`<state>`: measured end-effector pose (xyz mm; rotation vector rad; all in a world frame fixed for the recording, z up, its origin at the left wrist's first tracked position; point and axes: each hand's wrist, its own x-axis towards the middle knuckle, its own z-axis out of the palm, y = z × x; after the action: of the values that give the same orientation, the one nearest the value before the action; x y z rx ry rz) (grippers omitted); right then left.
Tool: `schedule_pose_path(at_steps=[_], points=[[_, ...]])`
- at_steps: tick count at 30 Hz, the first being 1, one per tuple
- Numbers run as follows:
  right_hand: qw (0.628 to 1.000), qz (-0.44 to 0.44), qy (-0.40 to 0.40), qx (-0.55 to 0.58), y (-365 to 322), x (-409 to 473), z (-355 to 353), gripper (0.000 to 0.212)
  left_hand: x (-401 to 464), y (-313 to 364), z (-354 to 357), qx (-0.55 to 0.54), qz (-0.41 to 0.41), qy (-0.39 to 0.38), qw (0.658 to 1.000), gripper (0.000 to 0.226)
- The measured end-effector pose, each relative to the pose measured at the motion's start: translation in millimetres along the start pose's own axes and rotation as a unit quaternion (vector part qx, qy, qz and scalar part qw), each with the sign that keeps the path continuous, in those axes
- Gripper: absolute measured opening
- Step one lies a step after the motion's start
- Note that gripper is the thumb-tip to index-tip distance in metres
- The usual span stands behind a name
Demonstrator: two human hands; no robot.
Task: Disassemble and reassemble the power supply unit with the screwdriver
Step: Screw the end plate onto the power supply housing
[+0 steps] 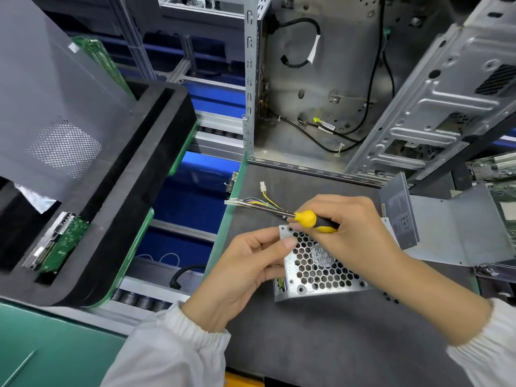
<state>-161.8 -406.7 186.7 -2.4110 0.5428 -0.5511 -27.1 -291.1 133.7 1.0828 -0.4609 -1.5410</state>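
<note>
Black foam tray (156, 152) fills the left side, tilted, with a grey perforated metal panel (53, 107) leaning across its far part and a hard drive (53, 241) with a green circuit board standing in a slot at its near left end. Right of the tray runs a blue conveyor (190, 196) with grey rollers and aluminium rails. Further right lies a dark grey work mat (321, 331), edged in green. On it, near the middle, sits the power supply unit (315, 269), a silver metal box with a honeycomb fan grille facing up; a bundle of coloured wires (259, 203) ending in white connectors trails from it toward the far left. The left hand (245, 263), in a white elastic-cuffed sleeve, grips the unit's left edge, thumb curled onto the top near the far left corner. The right hand (351, 227) is closed around the screwdriver (310, 219), which has a yellow and black handle; its metal shaft points left, lying over the wires just beyond the unit's far corner. Whether the tip touches anything cannot be told. Beyond the hands stands an open computer case (321, 88) with black cables inside. At the far right leans a second silver chassis (446, 93), and near it a grey metal bracket (446, 227) rests beside the right wrist.
</note>
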Motion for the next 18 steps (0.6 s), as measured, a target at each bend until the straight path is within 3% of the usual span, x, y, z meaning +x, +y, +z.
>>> schedule_pose_path(at_steps=[5,13,18], points=[[0.997,-0.050,-0.006,-0.056,0.3,-3.9,2.7,0.025,1.4,1.3,-1.1,0.003,-0.003,-0.005,1.000,0.038],[0.967,-0.126,-0.030,-0.221,-7.3,-3.4,-0.1,0.037,1.5,-0.6,-2.4,0.007,0.012,0.000,1.000,0.029],[0.973,-0.111,-0.059,-0.193,-4.3,-6.5,-3.9,0.036,0.7,-0.6,-1.5,0.005,0.006,0.011,1.000,0.024]])
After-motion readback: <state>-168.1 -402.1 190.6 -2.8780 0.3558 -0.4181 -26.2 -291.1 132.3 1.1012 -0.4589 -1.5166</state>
